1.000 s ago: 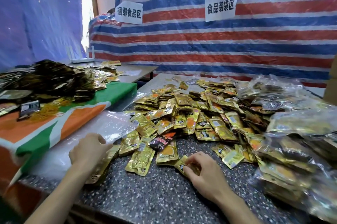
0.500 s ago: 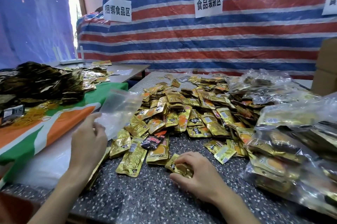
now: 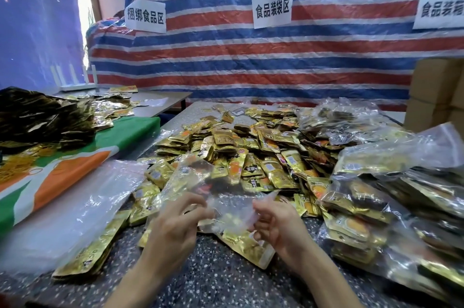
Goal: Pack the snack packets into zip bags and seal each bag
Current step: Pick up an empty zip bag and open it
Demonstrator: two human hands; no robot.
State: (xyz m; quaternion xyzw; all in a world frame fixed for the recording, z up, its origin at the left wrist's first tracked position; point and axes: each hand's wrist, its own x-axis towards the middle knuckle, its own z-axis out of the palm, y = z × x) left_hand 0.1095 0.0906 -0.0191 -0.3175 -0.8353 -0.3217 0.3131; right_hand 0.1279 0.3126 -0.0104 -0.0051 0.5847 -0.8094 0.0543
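A clear zip bag (image 3: 200, 189) is held up over the near edge of the speckled table (image 3: 216, 280). My left hand (image 3: 175, 227) grips its left side and my right hand (image 3: 276, 225) pinches its right edge, fingers curled. A gold snack packet (image 3: 246, 245) lies under the bag between my hands; whether my right hand also holds it is unclear. Behind the bag spreads a big heap of gold snack packets (image 3: 251, 152).
Filled clear bags of packets (image 3: 391, 202) pile up on the right. A stack of empty clear bags (image 3: 75, 207) lies at the left, beside a green and orange cloth (image 3: 75, 164) with dark packets (image 3: 42, 117). Cardboard boxes (image 3: 437, 96) stand far right.
My left hand lifted a clear bag off the left stack and brought it to the middle. My right hand rose from the table to take the bag's right edge.
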